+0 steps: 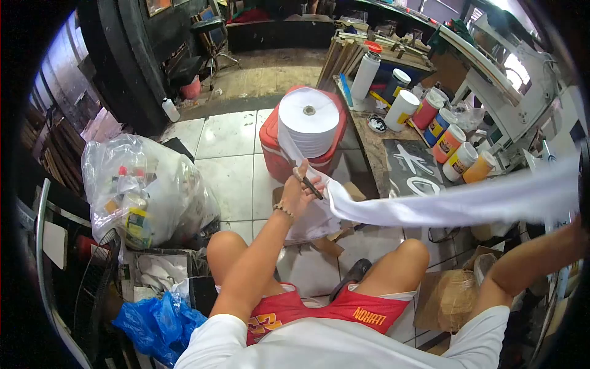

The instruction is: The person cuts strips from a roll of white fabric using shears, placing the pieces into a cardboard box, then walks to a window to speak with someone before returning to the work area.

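Note:
My left hand (300, 192) reaches forward beside the white roll, its fingers closed around a slim dark tool (313, 188) whose kind I cannot make out. A large roll of white strip material (309, 120) stands on a red stool-like base (270, 138). From around my left hand, a white strip (412, 209) stretches across to the right edge, blurred by motion at that end. My right forearm (534, 255) extends toward the same edge; the right hand itself is out of sight. More white material (310, 224) hangs below my left hand.
Paint jars (447, 142) and white bottles (365, 75) line the bench at right, near a dark stencilled board (413, 166). A clear bag of containers (144, 184) sits left, above a blue plastic bag (161, 326). A cardboard box (433, 301) lies by my right knee.

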Demonstrator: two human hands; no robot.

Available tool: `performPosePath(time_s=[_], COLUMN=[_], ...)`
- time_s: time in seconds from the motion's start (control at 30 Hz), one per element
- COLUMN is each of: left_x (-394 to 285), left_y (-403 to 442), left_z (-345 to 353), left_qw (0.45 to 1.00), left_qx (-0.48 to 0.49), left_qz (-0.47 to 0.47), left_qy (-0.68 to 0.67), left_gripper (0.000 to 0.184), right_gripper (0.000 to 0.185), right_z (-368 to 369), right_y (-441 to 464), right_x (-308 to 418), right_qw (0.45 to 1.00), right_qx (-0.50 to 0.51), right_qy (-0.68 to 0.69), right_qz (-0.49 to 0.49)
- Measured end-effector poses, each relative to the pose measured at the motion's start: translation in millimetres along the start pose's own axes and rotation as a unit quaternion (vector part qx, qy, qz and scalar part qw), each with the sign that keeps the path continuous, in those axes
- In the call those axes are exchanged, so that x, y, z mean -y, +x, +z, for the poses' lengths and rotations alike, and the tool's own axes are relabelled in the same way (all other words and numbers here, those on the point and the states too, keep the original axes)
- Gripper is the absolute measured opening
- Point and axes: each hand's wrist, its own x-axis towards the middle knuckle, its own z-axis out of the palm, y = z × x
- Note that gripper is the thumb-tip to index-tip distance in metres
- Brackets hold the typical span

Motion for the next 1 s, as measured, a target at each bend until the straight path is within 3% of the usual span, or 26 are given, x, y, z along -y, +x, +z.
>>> performPosePath(time_s=[0.07,0.1,0.13,0.17,0.2,0.27,0.3,0.33,0.4,0.5,0.53,0.6,0.63,0.67,0.73,0.77,0.8,0.83,0.87,0.9,0.93,0.97,1.0], left_x=[9.8,25.3,36.5,46.3,48.0,39.8,32.3,35.9,30.5,-21.9,-35.8,-62.1,-71.5,-87.5,-118.6,-123.6,-134.3,-154.3,-176.5,-191.5,-207.2,-218.5,-220.7], left_y=[27.8,51.2,66.5,77.0,77.3,72.5,69.3,93.2,139.2,102.3,110.6,80.3,80.0,98.1,151.7,147.8,141.4,152.9,166.1,167.8,159.1,149.3,147.4], left_z=[1.5,-6.7,-19.1,-31.3,-33.1,-38.6,-42.6,-69.3,-124.4,-107.8,-113.4,-83.3,-73.0,-92.4,-150.7,-120.3,-83.9,-69.5,-54.3,-25.1,13.0,49.8,73.9], left_qw=[0.980,0.933,0.933,0.860,0.761,0.779,0.796,0.773,0.814,0.967,0.979,0.996,0.995,0.995,0.995,0.997,0.989,0.985,0.981,0.981,0.983,0.983,0.981], left_qx=[-0.132,-0.240,-0.239,-0.320,-0.391,-0.394,-0.397,-0.432,-0.418,-0.203,-0.192,-0.079,-0.096,-0.094,0.078,0.024,-0.031,-0.016,0.001,0.003,0.033,0.064,0.094], left_qz=[0.014,0.092,0.092,0.151,0.207,0.180,0.149,0.162,0.182,0.107,0.067,0.031,0.025,0.023,-0.023,0.060,0.145,0.169,0.194,0.192,0.181,0.170,0.159], left_qy=[0.146,0.252,0.252,0.368,0.475,0.454,0.432,0.435,0.361,0.107,0.023,-0.014,-0.014,-0.008,-0.063,-0.040,-0.016,-0.025,-0.033,-0.030,0.001,0.031,0.060], left_gripper=[0.086,0.088,0.088,0.083,0.079,0.072,0.065,0.057,0.039,0.009,0.011,0.015,0.014,0.014,0.015,0.014,0.014,0.013,0.012,0.012,0.014,0.016,0.017], right_gripper=[0.015,0.015,0.015,0.015,0.014,0.012,0.011,0.011,0.008,0.008,0.008,0.009,0.010,0.010,0.010,0.018,0.018,0.024,0.032,0.034,0.044,0.050,0.056], right_z=[-37.5,-55.3,-68.5,-75.7,-80.0,-85.9,-92.0,-102.6,-150.6,-143.7,-137.6,-126.4,-91.1,-92.2,-101.1,-150.7,-175.0,-192.1,-196.3,-160.5,-194.2,-151.1,-148.5], right_y=[-3.9,-7.6,-10.2,-12.3,-17.0,-28.1,-33.6,-38.0,-67.5,-105.0,-117.3,-135.6,-109.1,-111.4,-113.5,-167.7,-189.9,-205.5,-216.5,-211.6,-272.3,-239.8,-266.0], right_x=[31.5,44.8,55.5,64.5,73.3,91.5,102.6,115.9,125.0,129.2,130.1,128.6,134.0,131.7,130.4,127.9,139.0,151.9,161.8,157.5,179.7,168.4,182.9], right_qw=[0.998,0.993,0.984,0.984,0.989,0.925,0.857,0.768,0.783,0.741,0.724,0.686,0.487,0.489,0.509,0.650,0.651,0.665,0.657,0.549,0.663,0.525,0.500], right_qx=[0.004,0.008,0.012,0.012,-0.022,-0.088,-0.120,-0.149,-0.104,-0.227,-0.269,-0.353,-0.711,-0.714,-0.726,-0.402,-0.402,-0.388,-0.363,-0.367,-0.310,-0.298,-0.365], right_qy=[-0.056,-0.108,-0.159,-0.160,-0.016,0.266,0.396,0.516,0.464,0.471,0.471,0.468,0.416,0.411,0.341,0.520,0.516,0.388,0.247,0.563,0.309,0.561,0.538], right_qz=[0.024,0.051,0.079,0.079,0.142,0.257,0.307,0.349,0.401,0.422,0.426,0.431,0.290,0.288,0.313,0.382,0.385,0.507,0.613,0.497,0.608,0.566,0.572])
